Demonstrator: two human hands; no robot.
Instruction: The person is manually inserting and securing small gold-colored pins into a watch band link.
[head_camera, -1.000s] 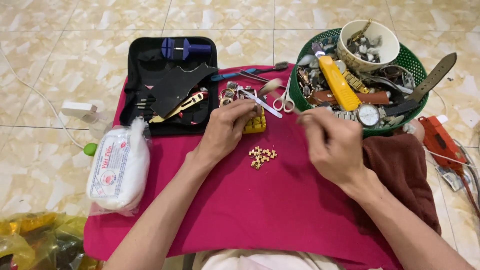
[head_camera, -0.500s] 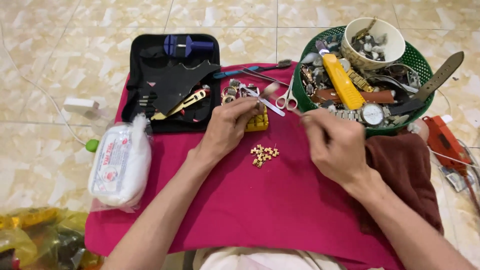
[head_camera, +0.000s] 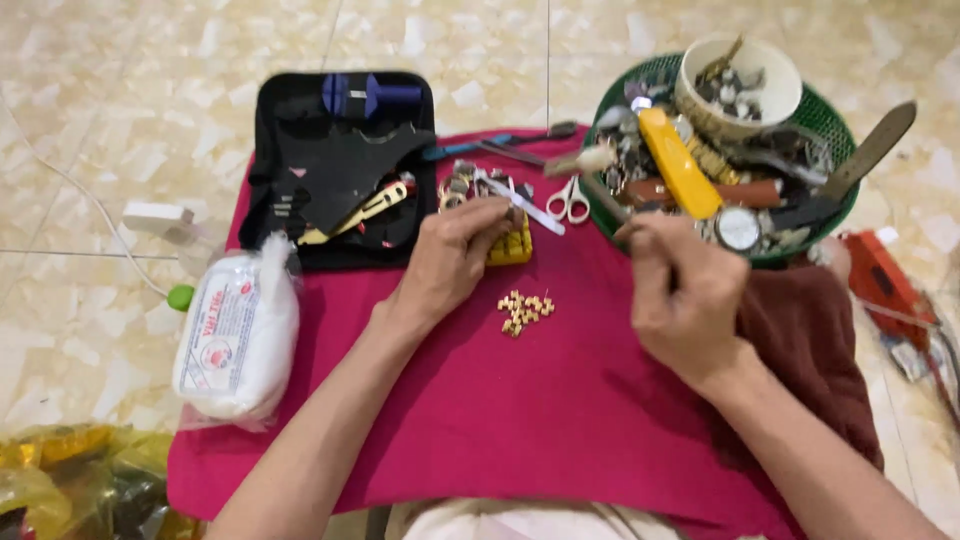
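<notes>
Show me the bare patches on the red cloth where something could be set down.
The widest bare stretch of red cloth lies below the gold links, between the forearms. A smaller strip runs between the white bag and the left hand. It is crowded near the black tool case, scissors and green basket.

Red cloth (head_camera: 520, 400) on tiled floor (head_camera: 120, 60) carries, seemingly, gold links (head_camera: 525, 312).

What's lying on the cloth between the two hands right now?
In the head view, a small heap of gold links lies on the red cloth between left hand and right hand.
</notes>
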